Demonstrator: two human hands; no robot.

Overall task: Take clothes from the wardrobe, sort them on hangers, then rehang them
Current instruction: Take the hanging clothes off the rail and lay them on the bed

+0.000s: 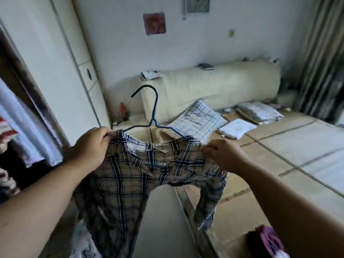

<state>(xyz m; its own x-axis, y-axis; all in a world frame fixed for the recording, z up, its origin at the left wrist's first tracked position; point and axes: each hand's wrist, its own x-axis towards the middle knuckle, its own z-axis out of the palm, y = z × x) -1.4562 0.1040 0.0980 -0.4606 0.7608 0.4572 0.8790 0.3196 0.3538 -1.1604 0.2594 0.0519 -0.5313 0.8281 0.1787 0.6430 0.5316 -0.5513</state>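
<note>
Two hands, one garment, one hanger.

Item 1: plaid shirt (130, 183), beige with dark blue and white checks. It is held up in the air at the centre of view, collar uppermost, with the body and one sleeve hanging toward 6 o'clock.

Item 2: blue wire hanger (155, 108). Its arms run into the shirt's shoulders. Neck and hook stand clear above the collar toward 12 o'clock, hook tip turned to 9 o'clock.

Left hand (91, 146): at 9 o'clock of the collar, fingers curled, pinching the shoulder cloth. Whether it also grips the wire underneath cannot be told.

Right hand (223, 155): at 3 o'clock of the collar, fingers curled on the other shoulder's cloth. The hands are well apart, with the collar between them.

Item 3: wardrobe (46, 53), white doors, at 9 to 11 o'clock. In its dark opening at 9 o'clock are hanging clothes (24, 123), pale and blurred.

Item 4: bed (279, 146), tan mat surface, at 3 o'clock behind the shirt. Near its head end lies a checked pillow (197, 121), and just beside that, at its 3 o'clock, a small white cushion (236, 128).

Item 5: cream headboard (214, 86) at 1 o'clock.

Item 6: striped curtain (322, 62) at 2 o'clock.

Item 7: red paper square (154, 23) on the wall at 12 o'clock.
</note>
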